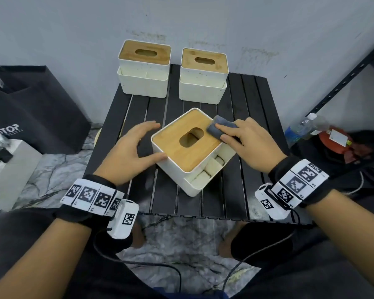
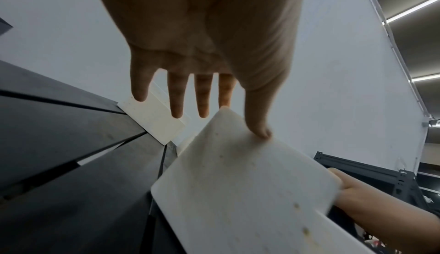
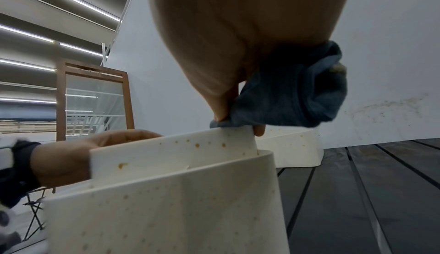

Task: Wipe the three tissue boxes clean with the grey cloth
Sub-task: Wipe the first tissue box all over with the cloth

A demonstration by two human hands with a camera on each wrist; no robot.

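Note:
Three white tissue boxes with bamboo lids stand on a black slatted table. Two are at the back, the left box and the right box. The near box sits turned at an angle, and its side has brown spots. My right hand grips the bunched grey cloth and presses it on the lid's right corner; the cloth shows under my fingers. My left hand is spread with straight fingers, its thumb touching the box's left edge.
A black bag and a white device with cables are on the floor to the left. On the right are a water bottle, a red object and a dark metal shelf upright. A wall stands close behind the table.

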